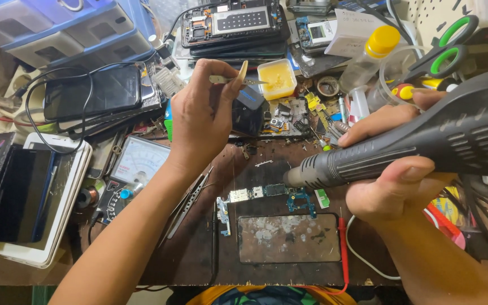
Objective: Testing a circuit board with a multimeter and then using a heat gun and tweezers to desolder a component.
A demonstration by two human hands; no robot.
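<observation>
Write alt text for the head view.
The right hand aims a black hot-air tool down at a small circuit board on a cluttered brown workbench. The left hand dips tweezers toward a small yellow tub.

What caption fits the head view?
Right hand aims hot-air gun at circuit board; left hand dips tweezers toward flux tub.

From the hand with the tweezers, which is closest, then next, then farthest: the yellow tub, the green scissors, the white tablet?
Measured from the left hand in the head view:
1. Yellow tub: just right of the tweezers' tips.
2. White tablet: far left, lower down.
3. Green scissors: top right corner.
</observation>
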